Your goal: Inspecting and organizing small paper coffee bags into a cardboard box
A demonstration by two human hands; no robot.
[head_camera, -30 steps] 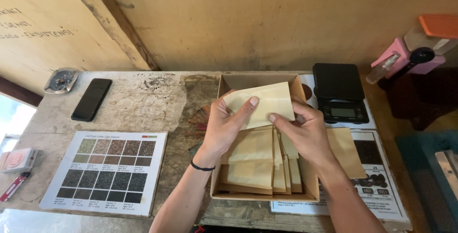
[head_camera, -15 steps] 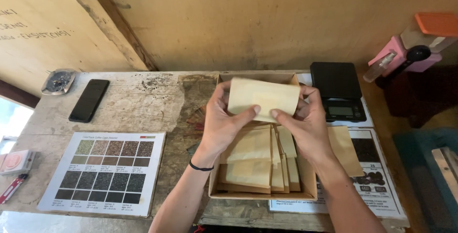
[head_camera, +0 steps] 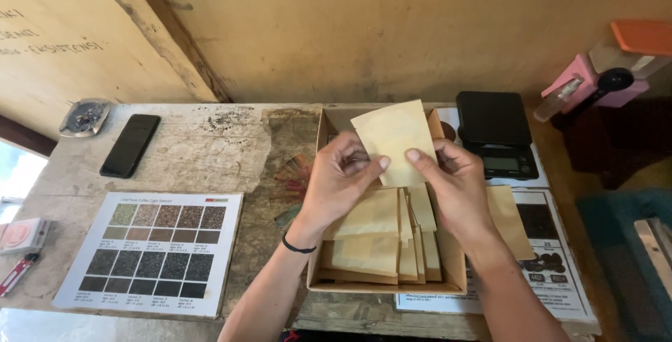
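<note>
A flat tan paper pouch [head_camera: 394, 137] is held upright over an open cardboard box [head_camera: 387, 287]. My left hand [head_camera: 341, 181] pinches its lower left side and my right hand [head_camera: 453, 184] pinches its lower right side. Inside the box lie several more tan pouches [head_camera: 369, 233] stacked on edge. A black band circles my left wrist.
A black digital scale [head_camera: 496, 130] stands right of the box on a printed sheet [head_camera: 560, 279]. A colour-swatch chart [head_camera: 157, 249], a black phone [head_camera: 130, 144] and a round metal dish [head_camera: 85, 116] lie to the left. Pink and orange containers [head_camera: 602, 76] stand far right.
Both hands have turned the pouch from lying wide to standing tall, and lifted it slightly higher above the box.
</note>
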